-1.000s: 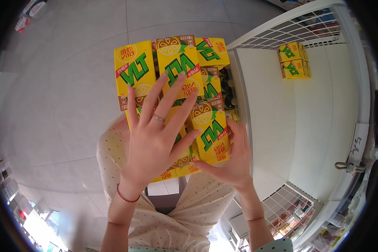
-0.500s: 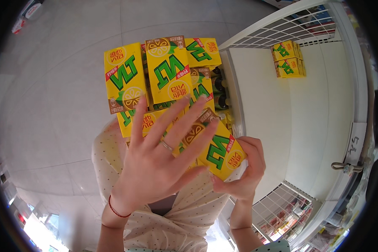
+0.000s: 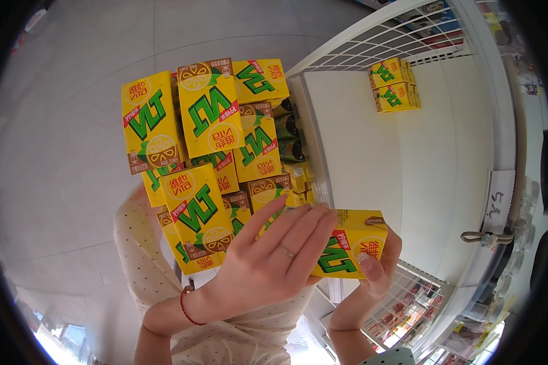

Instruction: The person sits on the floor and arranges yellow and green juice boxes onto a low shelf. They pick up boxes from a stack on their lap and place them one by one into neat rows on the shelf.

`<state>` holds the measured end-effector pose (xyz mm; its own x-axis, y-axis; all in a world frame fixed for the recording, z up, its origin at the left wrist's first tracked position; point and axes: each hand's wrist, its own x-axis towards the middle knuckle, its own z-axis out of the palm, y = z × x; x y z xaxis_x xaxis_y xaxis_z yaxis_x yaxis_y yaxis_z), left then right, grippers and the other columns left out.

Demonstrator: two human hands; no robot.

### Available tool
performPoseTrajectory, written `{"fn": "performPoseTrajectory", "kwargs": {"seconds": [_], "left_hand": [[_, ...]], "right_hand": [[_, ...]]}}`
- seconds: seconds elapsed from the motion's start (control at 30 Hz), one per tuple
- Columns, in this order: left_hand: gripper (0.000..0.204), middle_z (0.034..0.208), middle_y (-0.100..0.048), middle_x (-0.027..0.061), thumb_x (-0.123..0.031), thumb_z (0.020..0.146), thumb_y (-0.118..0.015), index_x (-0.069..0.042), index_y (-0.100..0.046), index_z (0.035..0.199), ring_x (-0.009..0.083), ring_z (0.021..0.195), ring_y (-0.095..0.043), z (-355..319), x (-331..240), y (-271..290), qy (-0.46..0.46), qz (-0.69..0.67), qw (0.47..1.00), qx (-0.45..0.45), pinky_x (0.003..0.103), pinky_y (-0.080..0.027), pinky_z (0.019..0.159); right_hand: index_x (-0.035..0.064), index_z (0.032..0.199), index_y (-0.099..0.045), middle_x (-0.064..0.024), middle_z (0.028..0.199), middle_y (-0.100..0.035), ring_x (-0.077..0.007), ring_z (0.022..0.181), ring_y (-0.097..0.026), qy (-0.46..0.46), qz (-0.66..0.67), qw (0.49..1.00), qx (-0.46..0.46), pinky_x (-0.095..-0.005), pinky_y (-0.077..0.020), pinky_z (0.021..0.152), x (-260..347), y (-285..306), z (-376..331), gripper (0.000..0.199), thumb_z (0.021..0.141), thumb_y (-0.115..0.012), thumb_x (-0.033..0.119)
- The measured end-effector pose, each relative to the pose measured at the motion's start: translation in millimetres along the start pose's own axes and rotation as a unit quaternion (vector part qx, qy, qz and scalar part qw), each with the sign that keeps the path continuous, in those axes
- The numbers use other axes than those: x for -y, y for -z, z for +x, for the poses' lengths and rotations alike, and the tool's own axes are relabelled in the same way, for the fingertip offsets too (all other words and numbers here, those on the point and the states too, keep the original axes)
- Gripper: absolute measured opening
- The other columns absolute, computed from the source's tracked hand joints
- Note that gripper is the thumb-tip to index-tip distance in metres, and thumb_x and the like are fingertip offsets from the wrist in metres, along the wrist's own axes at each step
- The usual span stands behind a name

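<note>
A yellow drink carton [image 3: 353, 246] with green lettering lies between my hands at the shelf's near end. My right hand [image 3: 379, 275] grips its right end, thumb on the front and fingers behind. Across its left part lie the fingers of my left hand [image 3: 268, 255], closed on it and hiding that side. To the left, several matching cartons form a loose pile, with a front carton [image 3: 196, 210], a far left carton [image 3: 152, 118] and an upright middle carton [image 3: 208, 115] on top. Another carton [image 3: 266, 188] sits just beyond my left fingertips.
On the white shelf [image 3: 353, 158] at right stand small yellow cartons [image 3: 393, 91], stacked at the far end. White wire panels [image 3: 389, 45] close both shelf ends. A handwritten tag [image 3: 498, 201] hangs on the right edge. Dark bottles [image 3: 290, 137] show between pile and shelf.
My hands have moved right and toward the shelf with the carton, which has turned level. My left hand has left its spread over the pile and closed on the carton, uncovering the front cartons.
</note>
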<state>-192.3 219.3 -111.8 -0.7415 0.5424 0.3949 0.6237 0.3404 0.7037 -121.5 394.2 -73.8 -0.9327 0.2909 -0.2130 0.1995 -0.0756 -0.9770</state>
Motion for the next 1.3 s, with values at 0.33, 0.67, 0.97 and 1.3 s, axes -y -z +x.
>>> {"fn": "performPoseTrajectory", "kwargs": {"seconds": [0.33,0.67,0.97,1.3], "left_hand": [[0.06,0.144,-0.043,0.0133,-0.005,0.077,-0.071,-0.009,-0.052,0.133,0.0289,0.128,-0.047,7,72,68,0.146,0.202,0.962,-0.113,0.046,-0.041,0.104],[0.064,0.147,-0.036,0.0195,0.0,0.078,-0.07,-0.009,-0.047,0.138,0.0336,0.12,-0.053,0,106,64,0.215,0.087,0.962,-0.145,0.037,-0.05,0.092],[0.067,0.146,-0.036,0.023,0.0,0.079,-0.067,-0.006,-0.039,0.14,0.036,0.129,-0.046,-3,112,52,0.221,0.099,0.954,-0.176,0.039,-0.046,0.098],[0.076,0.137,-0.045,0.0179,0.009,0.074,-0.062,-0.006,-0.033,0.143,0.025,0.119,-0.052,0,111,48,0.26,-0.047,0.945,-0.194,0.034,-0.048,0.094]], "right_hand": [[-0.0015,0.101,-0.056,-0.0065,0.076,-0.061,-0.0116,0.053,-0.058,0.03,-0.389,0.9,-0.194,-0.023,-0.0427,0.043,1,67,144,0.045,0.091,-0.062,0.042],[-0.0104,0.11,-0.052,-0.0124,0.085,-0.065,-0.0168,0.059,-0.067,0.087,-0.455,0.85,-0.251,-0.0268,-0.0557,0.051,-69,157,296,0.06,0.086,-0.069,0.042],[-0.0096,0.076,-0.062,-0.0141,0.064,-0.066,-0.0166,0.051,-0.065,-0.028,-0.299,0.924,-0.238,-0.0276,-0.0521,0.045,-106,149,283,0.043,0.087,-0.069,0.031],[0.0,0.061,-0.066,-0.0065,0.056,-0.066,-0.0148,0.046,-0.064,0.018,-0.48,0.849,-0.218,-0.0253,-0.0507,0.046,-113,177,332,0.044,0.091,-0.063,0.032]]}}
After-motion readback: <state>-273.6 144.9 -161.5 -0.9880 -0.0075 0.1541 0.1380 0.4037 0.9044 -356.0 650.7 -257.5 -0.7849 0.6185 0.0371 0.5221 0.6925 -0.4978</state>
